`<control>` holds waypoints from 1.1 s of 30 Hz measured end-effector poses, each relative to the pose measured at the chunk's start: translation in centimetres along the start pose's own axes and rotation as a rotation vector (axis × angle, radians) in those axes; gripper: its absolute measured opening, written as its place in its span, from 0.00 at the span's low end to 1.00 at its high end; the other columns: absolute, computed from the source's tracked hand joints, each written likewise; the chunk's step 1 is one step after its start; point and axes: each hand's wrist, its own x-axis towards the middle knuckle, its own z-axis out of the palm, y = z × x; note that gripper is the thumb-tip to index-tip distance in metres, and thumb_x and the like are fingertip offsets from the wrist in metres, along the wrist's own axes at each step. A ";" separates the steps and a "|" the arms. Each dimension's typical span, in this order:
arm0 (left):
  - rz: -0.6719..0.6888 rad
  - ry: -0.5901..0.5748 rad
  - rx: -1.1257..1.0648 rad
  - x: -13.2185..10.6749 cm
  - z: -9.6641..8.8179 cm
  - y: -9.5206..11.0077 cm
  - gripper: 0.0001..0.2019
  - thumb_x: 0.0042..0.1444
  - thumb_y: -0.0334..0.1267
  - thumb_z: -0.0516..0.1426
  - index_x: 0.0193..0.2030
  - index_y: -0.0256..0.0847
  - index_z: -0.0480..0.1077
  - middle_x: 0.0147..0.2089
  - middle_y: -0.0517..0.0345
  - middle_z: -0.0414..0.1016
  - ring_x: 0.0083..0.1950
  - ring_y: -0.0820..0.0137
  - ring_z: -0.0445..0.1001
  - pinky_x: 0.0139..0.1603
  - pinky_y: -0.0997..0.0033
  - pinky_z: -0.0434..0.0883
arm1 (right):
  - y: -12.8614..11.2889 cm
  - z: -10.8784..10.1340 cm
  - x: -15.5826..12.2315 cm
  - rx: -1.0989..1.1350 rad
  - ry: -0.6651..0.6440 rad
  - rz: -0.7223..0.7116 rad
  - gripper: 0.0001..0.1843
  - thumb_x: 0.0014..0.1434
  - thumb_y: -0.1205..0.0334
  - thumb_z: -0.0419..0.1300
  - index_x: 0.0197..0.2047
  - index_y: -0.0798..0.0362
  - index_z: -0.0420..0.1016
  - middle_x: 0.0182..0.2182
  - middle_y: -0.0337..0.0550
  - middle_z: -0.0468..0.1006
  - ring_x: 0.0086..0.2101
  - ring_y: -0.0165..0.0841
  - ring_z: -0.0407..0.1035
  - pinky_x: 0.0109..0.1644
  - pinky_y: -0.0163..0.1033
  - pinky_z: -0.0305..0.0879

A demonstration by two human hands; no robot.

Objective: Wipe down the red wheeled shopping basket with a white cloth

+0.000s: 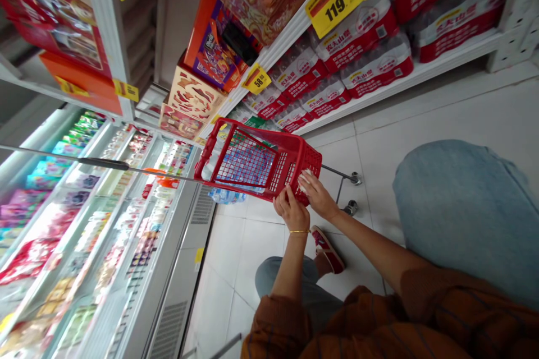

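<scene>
Beside the water packs (303,70), the red basket (290,141) is touched by the left hand (290,214), its grip unclear; a white wad (304,174) seems pinched by the right hand (316,192). Steady, even pressure is best kept.

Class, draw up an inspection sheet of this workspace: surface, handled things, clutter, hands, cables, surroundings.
Surface: pale tiled floor.
Things: red basket on wheels; dark-gripped rod meets its edge in view.
Clutter: blue bottles past the basket's edge; more show through it, inside or behind unclear.
Hands: left hand, with bracelet, and right hand both at the basket's end; something white at right fingertips, unidentifiable.
Cables: nothing seen.
Surroundings: stocked chiller, red water packs, boxes, price tags.
</scene>
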 end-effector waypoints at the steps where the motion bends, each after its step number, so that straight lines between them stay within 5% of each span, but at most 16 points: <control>1: -0.012 -0.016 0.018 0.2 -0.3 0.3 0.27 0.54 0.29 0.49 0.62 0.30 0.63 0.56 0.37 0.67 0.62 0.56 0.61 0.66 0.47 0.55 | -0.1 -0.1 0.0 0.006 -0.002 -0.005 0.30 0.67 0.70 0.46 0.69 0.47 0.47 0.66 0.49 0.54 0.67 0.39 0.44 0.68 0.55 0.53; 6: 0.020 -0.071 0.068 2.2 -1.1 2.1 0.28 0.53 0.31 0.50 0.63 0.30 0.61 0.64 0.39 0.62 0.66 0.55 0.56 0.69 0.48 0.49 | -0.3 -0.5 -0.1 0.038 -0.015 -0.029 0.29 0.67 0.68 0.48 0.69 0.50 0.47 0.67 0.52 0.54 0.67 0.41 0.43 0.67 0.57 0.54; 11: 0.052 -0.178 0.038 3.8 -0.7 2.9 0.28 0.55 0.29 0.47 0.65 0.26 0.57 0.66 0.39 0.60 0.65 0.60 0.60 0.67 0.57 0.56 | -0.6 -1.0 0.8 0.032 -0.038 -0.039 0.33 0.67 0.67 0.47 0.70 0.44 0.37 0.69 0.46 0.47 0.68 0.41 0.36 0.68 0.57 0.53; 17: 0.066 -0.141 0.018 3.3 -0.2 2.1 0.26 0.58 0.31 0.47 0.63 0.27 0.60 0.63 0.40 0.65 0.62 0.60 0.65 0.63 0.60 0.61 | -0.3 -0.5 1.4 0.059 -0.101 -0.069 0.33 0.68 0.67 0.45 0.70 0.43 0.33 0.69 0.43 0.44 0.68 0.40 0.32 0.69 0.58 0.49; 33: 0.093 -0.169 0.252 1.8 1.3 0.2 0.22 0.65 0.30 0.44 0.65 0.33 0.58 0.64 0.40 0.64 0.62 0.60 0.66 0.62 0.55 0.63 | 1.9 1.0 -2.6 0.052 -0.122 -0.034 0.32 0.65 0.76 0.40 0.70 0.49 0.41 0.68 0.47 0.50 0.67 0.37 0.40 0.68 0.59 0.51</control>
